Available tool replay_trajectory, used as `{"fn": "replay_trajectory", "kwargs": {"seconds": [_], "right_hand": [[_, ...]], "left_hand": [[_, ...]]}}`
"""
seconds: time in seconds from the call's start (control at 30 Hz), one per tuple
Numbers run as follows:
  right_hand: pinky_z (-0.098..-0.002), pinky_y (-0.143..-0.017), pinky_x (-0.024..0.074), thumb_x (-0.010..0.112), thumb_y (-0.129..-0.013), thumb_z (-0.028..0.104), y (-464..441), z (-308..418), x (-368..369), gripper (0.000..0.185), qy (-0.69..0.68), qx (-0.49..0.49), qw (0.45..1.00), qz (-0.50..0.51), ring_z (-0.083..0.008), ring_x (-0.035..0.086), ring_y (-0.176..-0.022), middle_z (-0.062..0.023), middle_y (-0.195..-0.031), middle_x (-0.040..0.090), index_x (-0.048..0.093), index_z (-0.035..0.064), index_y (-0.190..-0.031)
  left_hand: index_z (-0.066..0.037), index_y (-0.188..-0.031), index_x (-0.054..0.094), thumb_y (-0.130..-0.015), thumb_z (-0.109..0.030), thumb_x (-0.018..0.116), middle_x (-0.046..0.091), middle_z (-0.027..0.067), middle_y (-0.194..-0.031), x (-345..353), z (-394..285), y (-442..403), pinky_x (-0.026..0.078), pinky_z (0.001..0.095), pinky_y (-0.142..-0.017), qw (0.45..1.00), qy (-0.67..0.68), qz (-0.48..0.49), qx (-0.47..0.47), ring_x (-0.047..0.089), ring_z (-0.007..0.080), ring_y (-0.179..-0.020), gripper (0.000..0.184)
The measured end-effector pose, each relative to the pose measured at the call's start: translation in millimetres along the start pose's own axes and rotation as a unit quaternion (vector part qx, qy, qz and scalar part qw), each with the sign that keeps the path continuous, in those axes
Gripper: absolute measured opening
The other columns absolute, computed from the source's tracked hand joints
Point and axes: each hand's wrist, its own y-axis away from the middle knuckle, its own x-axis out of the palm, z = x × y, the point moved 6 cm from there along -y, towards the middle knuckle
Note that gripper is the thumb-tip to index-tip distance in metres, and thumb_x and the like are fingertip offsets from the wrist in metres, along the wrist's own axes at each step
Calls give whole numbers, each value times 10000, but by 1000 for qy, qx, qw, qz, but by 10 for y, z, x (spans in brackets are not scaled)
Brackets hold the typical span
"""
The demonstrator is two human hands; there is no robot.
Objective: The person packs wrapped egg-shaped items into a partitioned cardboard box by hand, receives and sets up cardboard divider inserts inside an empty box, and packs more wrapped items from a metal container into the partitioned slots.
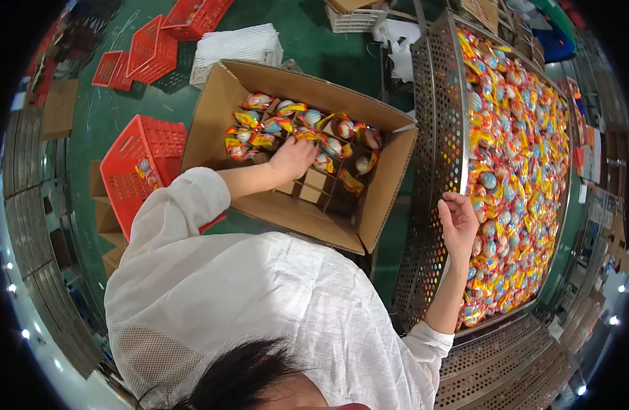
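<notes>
My left hand (294, 162) reaches into a cardboard box (388, 184), its fingers bent downward among ball-shaped pieces in red and yellow wrappers. A wrapped ball (323, 162) lies right beside the fingertips; what the fingers close around, if anything, is hidden. Thin dividers (308, 184) split the inside of the box into cells, with wrapped balls over the far and middle ones. Several near cells show bare cardboard. At the side of a perforated metal bin (431, 137), my right hand (459, 222) is raised with loosely curved fingers, thumb apart, holding nothing visible.
Many wrapped balls (513, 184) fill the metal bin on the right. A red plastic basket (126, 164) stands left of the box, with a few wrapped pieces inside. More red crates (152, 51) and a white foam-covered stack (236, 44) sit farther back on the green floor (314, 55).
</notes>
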Motion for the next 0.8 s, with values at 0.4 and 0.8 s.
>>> {"fn": "replay_trajectory", "kwargs": {"seconds": [0.4,0.8], "right_hand": [[-199,-705,441,592,-844,51,285,-400,-658,174,44,31,998,-37,-67,543,-795,-13,-890,585,545,-4,-1002],[-192,-665,444,595,-850,85,292,-788,-1182,149,-13,81,987,-138,-61,556,-732,-18,-814,599,570,-17,-955]], "left_hand": [[-78,-1061,563,-624,-297,683,511,109,-998,304,-1026,-679,402,351,-670,982,147,67,93,468,250,-878,504],[-11,-971,540,-661,-397,671,405,181,-1146,423,-827,-799,433,407,-770,946,277,89,-143,474,322,-957,513]]}}
